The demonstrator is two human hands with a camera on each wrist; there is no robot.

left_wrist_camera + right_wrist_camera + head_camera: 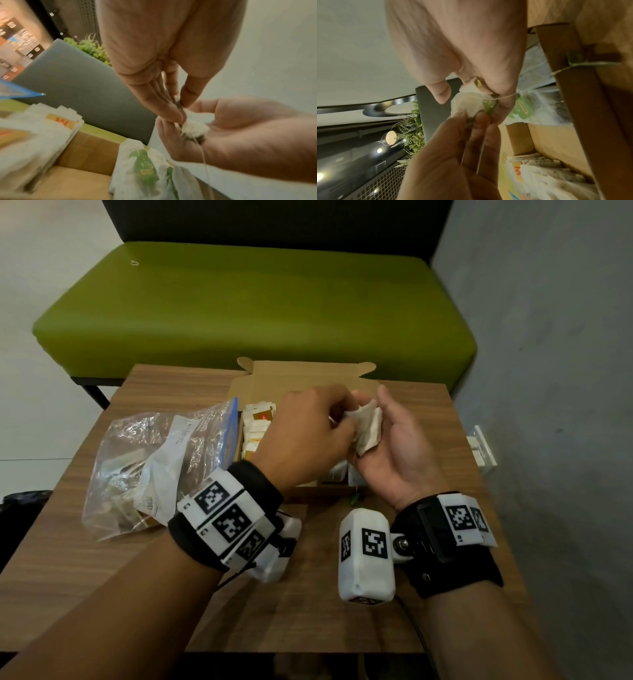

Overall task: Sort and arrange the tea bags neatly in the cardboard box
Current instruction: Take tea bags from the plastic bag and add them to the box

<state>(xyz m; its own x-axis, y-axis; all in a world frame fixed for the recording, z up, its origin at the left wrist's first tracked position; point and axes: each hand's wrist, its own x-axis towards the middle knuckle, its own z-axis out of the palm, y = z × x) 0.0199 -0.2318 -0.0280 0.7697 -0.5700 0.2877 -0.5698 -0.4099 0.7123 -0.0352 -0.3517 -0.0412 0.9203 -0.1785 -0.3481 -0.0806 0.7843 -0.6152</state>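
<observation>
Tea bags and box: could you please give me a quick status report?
Left hand pinches the small white tea bag resting in the right hand. Open brown cardboard box partly filled. Clear plastic zip bag lies left, touching it.

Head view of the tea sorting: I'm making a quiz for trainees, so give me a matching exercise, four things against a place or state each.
Things:
1. plastic bag
2. cardboard box
3. tea bag
4. bench

Places or states:
A. behind the table
B. held between both hands
C. lying on the table, left of the box
D. open, with sachets inside

Pairs: 1-C, 2-D, 3-B, 4-A
</observation>
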